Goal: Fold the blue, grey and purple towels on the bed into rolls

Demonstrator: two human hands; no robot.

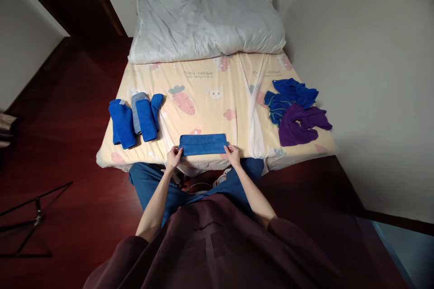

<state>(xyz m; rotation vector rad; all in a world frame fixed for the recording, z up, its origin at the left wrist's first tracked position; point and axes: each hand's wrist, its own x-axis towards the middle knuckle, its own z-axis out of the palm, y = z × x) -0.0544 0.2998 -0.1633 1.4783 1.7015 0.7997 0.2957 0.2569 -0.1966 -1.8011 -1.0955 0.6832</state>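
A blue cloth (202, 144), folded into a long strip, lies flat at the near edge of the bed (203, 86). My left hand (174, 157) pinches its near left corner. My right hand (232, 154) pinches its near right corner. Both hands have their fingers closed on the cloth. To the left on the bed lie several folded cloths (135, 119), blue with one grey among them. On the right side of the bed is a loose heap of blue cloths (288, 97) with a purple cloth (301, 126) on top.
A white duvet (206, 20) is bunched at the head of the bed. A white wall (366, 76) runs along the right. Dark red floor (61, 135) lies to the left, with a black stand (30, 221) on it.
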